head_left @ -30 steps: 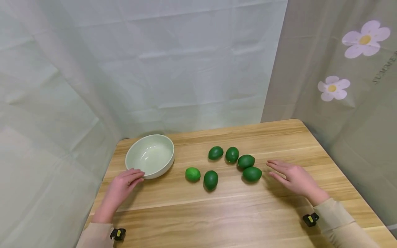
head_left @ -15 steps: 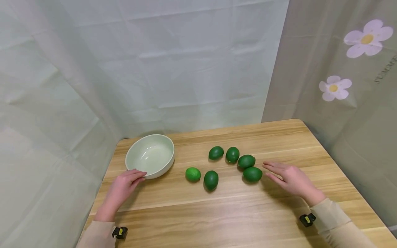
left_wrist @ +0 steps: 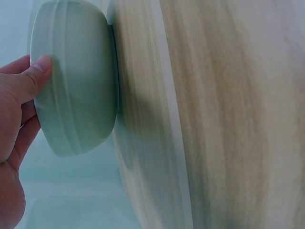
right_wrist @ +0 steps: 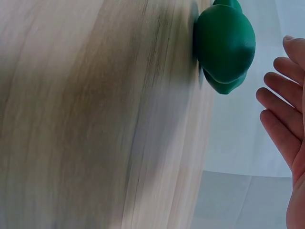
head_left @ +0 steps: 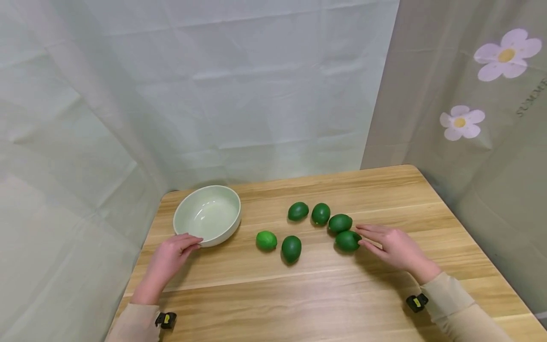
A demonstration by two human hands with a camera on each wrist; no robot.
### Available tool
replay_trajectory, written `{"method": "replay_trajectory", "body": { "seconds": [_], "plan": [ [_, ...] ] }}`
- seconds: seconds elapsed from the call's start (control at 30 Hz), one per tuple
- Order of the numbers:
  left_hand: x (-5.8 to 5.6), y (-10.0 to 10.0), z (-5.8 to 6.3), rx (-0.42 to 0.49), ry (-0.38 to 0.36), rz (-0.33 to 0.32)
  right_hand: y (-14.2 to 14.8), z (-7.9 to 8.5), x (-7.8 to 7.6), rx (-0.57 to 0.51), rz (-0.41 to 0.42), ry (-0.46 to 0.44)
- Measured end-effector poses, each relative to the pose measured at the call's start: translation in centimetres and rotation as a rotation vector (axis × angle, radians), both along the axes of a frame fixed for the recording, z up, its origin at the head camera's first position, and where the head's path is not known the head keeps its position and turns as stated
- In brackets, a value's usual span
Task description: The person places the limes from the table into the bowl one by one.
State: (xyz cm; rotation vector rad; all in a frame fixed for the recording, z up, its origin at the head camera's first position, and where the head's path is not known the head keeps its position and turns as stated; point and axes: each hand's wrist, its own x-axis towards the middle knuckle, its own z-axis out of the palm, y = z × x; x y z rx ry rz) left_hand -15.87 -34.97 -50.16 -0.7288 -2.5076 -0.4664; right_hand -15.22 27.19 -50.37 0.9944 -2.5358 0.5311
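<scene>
A pale green bowl (head_left: 207,216) stands upright at the table's back left. My left hand (head_left: 168,259) pinches its near rim; in the left wrist view the thumb (left_wrist: 40,67) lies on the outer wall while the other fingers reach behind the rim, partly hidden. To the right, my right hand (head_left: 395,247) is held with fingers extended beside the nearest dark green lime (head_left: 347,241). In the right wrist view a gap separates the fingers from that lime (right_wrist: 226,43). Another dark lime (head_left: 340,223) sits right behind it.
More dark limes lie mid-table: one at the back (head_left: 297,211), one beside it (head_left: 321,214), and one nearer (head_left: 291,249). A brighter green lime (head_left: 266,241) rests between these and the bowl. Pale curtains (head_left: 265,95) hang behind the wooden table (head_left: 299,304).
My right hand has moved left, closer to the nearest dark lime. The left hand stays at the bowl's rim, and the bowl and limes keep their places.
</scene>
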Motion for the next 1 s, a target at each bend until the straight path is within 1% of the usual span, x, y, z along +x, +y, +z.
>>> {"method": "replay_trajectory", "body": {
  "seconds": [0.13,0.4,0.63,0.9,1.0],
  "plan": [
    [0.0,0.0,0.0,-0.002,0.005,-0.001,-0.2,-0.3,-0.2,-0.007,0.021,0.012],
    [0.0,0.1,0.0,-0.006,-0.006,0.017,-0.8,-0.5,-0.3,0.011,0.027,0.043],
    [0.0,0.2,0.1,-0.013,-0.005,0.028,-1.2,-0.5,-0.2,0.027,0.015,0.034],
    [-0.1,0.1,0.1,-0.017,0.034,-0.006,-1.2,-1.1,-0.4,0.034,0.016,0.039],
    [0.0,0.2,0.2,-0.011,0.039,-0.006,-1.2,-1.1,-0.5,0.033,0.010,0.034]
  ]
}}
